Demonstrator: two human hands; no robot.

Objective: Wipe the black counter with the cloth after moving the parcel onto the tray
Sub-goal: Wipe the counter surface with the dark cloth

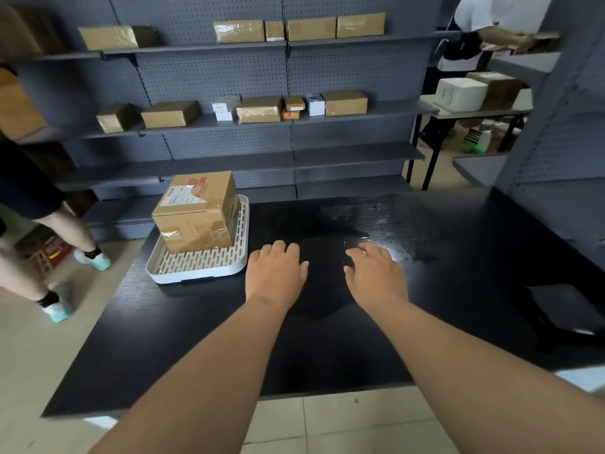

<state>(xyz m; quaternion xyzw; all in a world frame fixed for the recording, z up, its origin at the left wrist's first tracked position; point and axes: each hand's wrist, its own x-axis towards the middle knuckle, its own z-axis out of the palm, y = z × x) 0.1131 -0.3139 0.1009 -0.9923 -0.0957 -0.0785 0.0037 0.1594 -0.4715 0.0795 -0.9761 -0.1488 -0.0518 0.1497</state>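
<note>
A: Where is the parcel [196, 213]?

B: On the white slotted tray [196, 268], toward its far end, with a printed label on its top face. The tray sits on the left part of the black counter [163, 339].

A: And the cloth [322, 290]?

B: It is dark, almost the same shade as the counter, so its edges are hard to trace. It lies on the counter just right of the tray, under and between the 2 hands.

A: What are the hands doing?

B: The left hand [275, 273] rests palm down on the cloth's left side, close to the tray's near right corner. Its fingers point away from the camera and their tips are hidden, so I cannot tell whether it grips the cloth or only presses on it. The right hand [375, 275] lies palm down on the cloth's right side with its fingers fairly straight and angled left, pressing rather than clutching.

A: How does the counter look?

B: Wet streaks [370, 221] shine on the far part of it, beyond the hands.

A: Anything else?

B: Grey pegboard shelves [327, 155] stand behind the counter, and 2 of them carry small cardboard boxes [260, 109]. A person's legs [49, 231] show at the left, and a 2nd person [484, 27] stands at the top right.
</note>
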